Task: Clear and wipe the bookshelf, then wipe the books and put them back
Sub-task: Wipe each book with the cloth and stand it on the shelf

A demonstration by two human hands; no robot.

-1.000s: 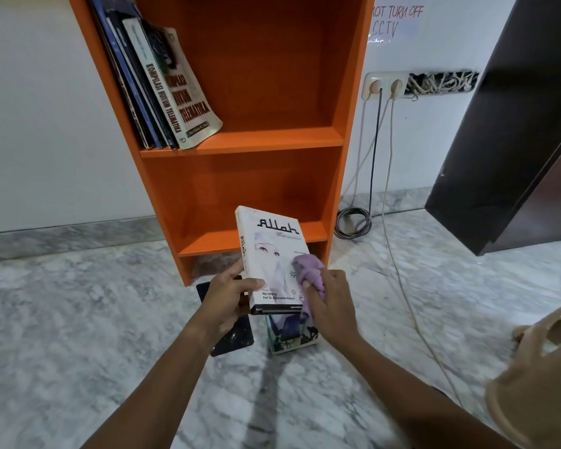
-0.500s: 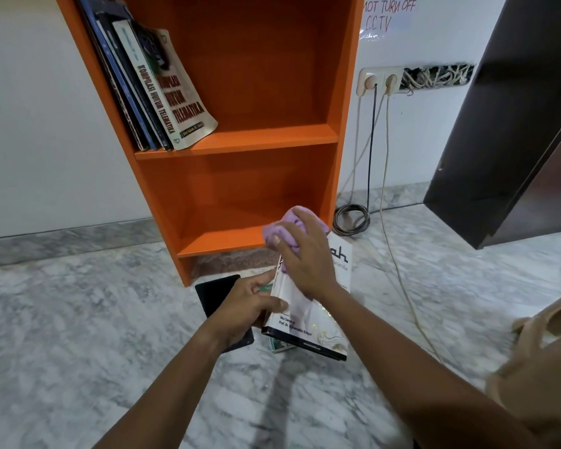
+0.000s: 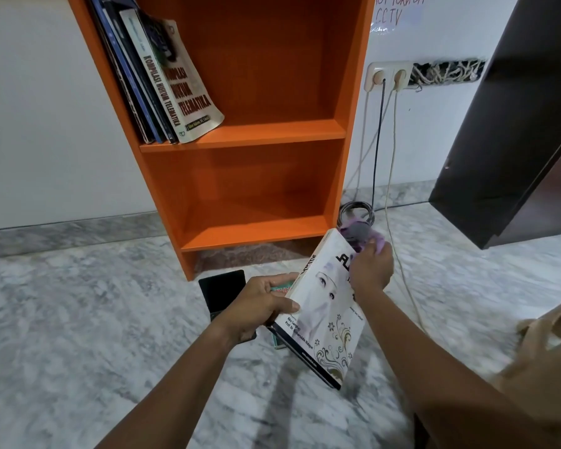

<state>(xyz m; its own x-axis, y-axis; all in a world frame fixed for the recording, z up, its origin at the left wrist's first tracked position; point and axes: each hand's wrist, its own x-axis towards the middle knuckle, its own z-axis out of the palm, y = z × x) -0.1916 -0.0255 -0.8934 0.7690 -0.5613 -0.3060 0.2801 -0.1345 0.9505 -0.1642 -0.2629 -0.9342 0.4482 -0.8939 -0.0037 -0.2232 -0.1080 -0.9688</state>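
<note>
— Where is the book (image 3: 324,306)?

— In the air, held low in front of the right foot of the orange shelf (image 3: 263,129), over the marble floor (image 3: 78,319).

— Which way does it run?

— Its long axis slants. The black-banded bottom edge is nearest the person, and the title end points up, away and a little right. The white cover faces up toward the camera, and the spine is on the left.

— Who has hold of it?

— The left hand (image 3: 263,306) grips it at the spine, toward the lower half. The thumb lies across the cover and the fingers are curled behind. The right hand (image 3: 370,270) is closed round a bunched purple cloth (image 3: 358,234) and presses it on the cover's far end, by the title.

— What lies under it?

— A green book (image 3: 280,288) is on the floor, mostly hidden by the left hand and the white book. Just left of it lies a flat black thing (image 3: 221,286); I cannot tell what it is.

— And on the shelf?

— In the upper compartment, several books (image 3: 162,82) lean left against the side wall, with a pale paperback outermost.

— To the right?

— A wall socket (image 3: 389,76) has cables (image 3: 378,140) hanging to the floor, one of them in a coil behind the cloth. Past them is a dark cabinet (image 3: 515,124).
</note>
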